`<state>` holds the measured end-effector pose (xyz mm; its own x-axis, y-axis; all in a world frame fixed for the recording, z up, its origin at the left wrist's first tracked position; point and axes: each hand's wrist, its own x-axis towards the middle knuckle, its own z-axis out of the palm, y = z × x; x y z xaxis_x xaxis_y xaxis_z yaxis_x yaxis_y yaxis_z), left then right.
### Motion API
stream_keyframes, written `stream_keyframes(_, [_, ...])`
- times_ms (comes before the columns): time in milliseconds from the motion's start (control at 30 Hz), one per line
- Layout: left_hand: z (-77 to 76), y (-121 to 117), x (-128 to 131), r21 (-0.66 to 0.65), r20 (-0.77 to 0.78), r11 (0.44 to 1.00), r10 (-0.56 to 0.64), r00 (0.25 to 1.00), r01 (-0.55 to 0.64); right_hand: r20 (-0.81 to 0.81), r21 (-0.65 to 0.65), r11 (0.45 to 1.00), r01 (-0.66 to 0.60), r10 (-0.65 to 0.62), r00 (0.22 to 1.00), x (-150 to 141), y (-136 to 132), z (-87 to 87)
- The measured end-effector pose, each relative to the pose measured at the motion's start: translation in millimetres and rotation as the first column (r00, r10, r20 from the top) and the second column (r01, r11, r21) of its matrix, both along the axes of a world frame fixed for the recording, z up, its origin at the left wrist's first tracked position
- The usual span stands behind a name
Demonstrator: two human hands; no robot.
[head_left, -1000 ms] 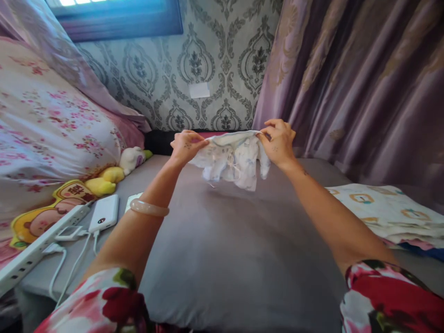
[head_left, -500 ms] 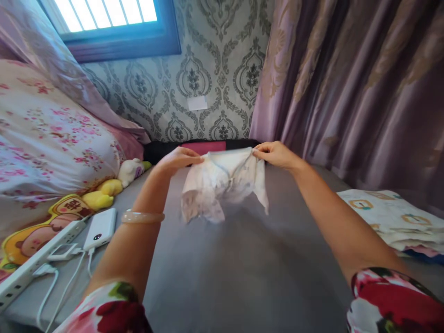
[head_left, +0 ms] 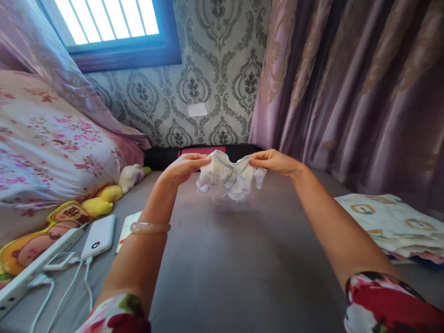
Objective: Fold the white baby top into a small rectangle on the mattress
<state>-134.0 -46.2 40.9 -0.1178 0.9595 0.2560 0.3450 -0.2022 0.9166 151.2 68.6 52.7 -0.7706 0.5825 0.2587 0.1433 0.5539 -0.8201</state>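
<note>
A small white garment with grey-blue edging (head_left: 229,175) hangs between my two hands above the grey bed sheet (head_left: 239,263). My left hand (head_left: 187,165) pinches its top edge on the left side. On the opposite side, my right hand (head_left: 274,161) grips the same edge between thumb and fingers. The cloth is bunched and crumpled, its lower part blurred by motion. Which kind of garment it is, I cannot tell for sure. Both arms reach forward, and a pale bangle (head_left: 150,227) circles my left wrist.
Folded printed cloths (head_left: 391,226) lie stacked at the right. To the left are a power strip (head_left: 38,263), a white power bank (head_left: 99,236) with cables, a phone (head_left: 128,229) partly behind my arm, and plush toys (head_left: 99,203). A floral-covered bundle (head_left: 58,143) rises behind them.
The garment has swung up and crumpled; earlier it hung longer, its lower corners spread. Both hands still hold its top edge and appear slightly lower. The phone has come into view beside my left arm.
</note>
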Motion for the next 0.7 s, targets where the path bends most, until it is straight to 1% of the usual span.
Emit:
stream_keyframes(67, [-1.4,4,1,0.017,-0.020,0.995,0.095,0.995,-0.095,-0.021,0.050,0.997,0.061,-0.060,0.998,-2,0,-0.3])
stream_keyframes(100, [-2.4,5,2,0.039,-0.027,0.992,0.124,0.992,-0.123,-0.033,0.066,0.995,0.070,-0.068,0.997,-2,0,-0.7])
stream_keyframes(133, [-3.5,7,2,0.059,-0.015,0.992,0.116,0.993,-0.115,-0.036,0.063,0.996,0.057,-0.055,0.998,-3,0,-1.2])
stream_keyframes(200, [-5.9,7,3,0.073,0.037,0.997,0.031,0.999,-0.033,-0.018,0.012,1.000,0.020,-0.019,1.000,-4,1,-2.1])
stream_keyframes(233, [-7.0,7,3,0.066,0.052,0.998,0.005,0.999,-0.009,-0.008,-0.007,1.000,0.023,-0.023,1.000,-3,2,-2.3])
stream_keyframes(333, [-9.3,6,5,0.060,0.060,0.997,0.035,0.998,-0.039,-0.012,0.002,0.998,0.065,-0.065,0.998,-1,3,-2.2])
stream_keyframes(367, [-9.7,5,6,0.072,0.084,0.997,0.027,0.996,-0.033,-0.019,-0.002,0.999,0.053,-0.053,0.998,0,4,-2.1])
stream_keyframes(433, [-10.1,6,6,0.091,0.153,0.996,-0.036,0.988,0.022,-0.017,-0.045,0.999,0.009,-0.010,1.000,2,7,-2.5])
stream_keyframes(467, [-10.4,7,6,0.092,0.169,0.995,-0.054,0.984,0.039,-0.007,-0.058,0.998,0.009,-0.009,1.000,3,8,-3.1])
stream_keyframes(500, [-10.9,8,5,0.089,0.165,0.996,-0.042,0.985,0.028,0.004,-0.050,0.998,0.029,-0.029,1.000,3,10,-3.9])
stream_keyframes(567, [-12.3,12,2,0.084,0.114,0.996,0.030,0.993,-0.039,0.010,0.007,0.996,0.089,-0.089,0.996,4,12,-5.5])
stream_keyframes(600, [-13.1,14,1,0.090,0.092,0.994,0.056,0.994,-0.065,-0.001,0.026,0.995,0.099,-0.099,0.995,4,13,-6.0])
stream_keyframes(633, [-13.9,15,0,0.100,0.085,0.992,0.064,0.994,-0.072,-0.019,0.024,0.996,0.090,-0.090,0.996,4,14,-6.2])
stream_keyframes(700, [-15.3,18,-3,0.108,0.105,0.993,0.031,0.994,-0.042,-0.053,-0.030,0.998,0.060,-0.062,0.997,3,14,-5.9])
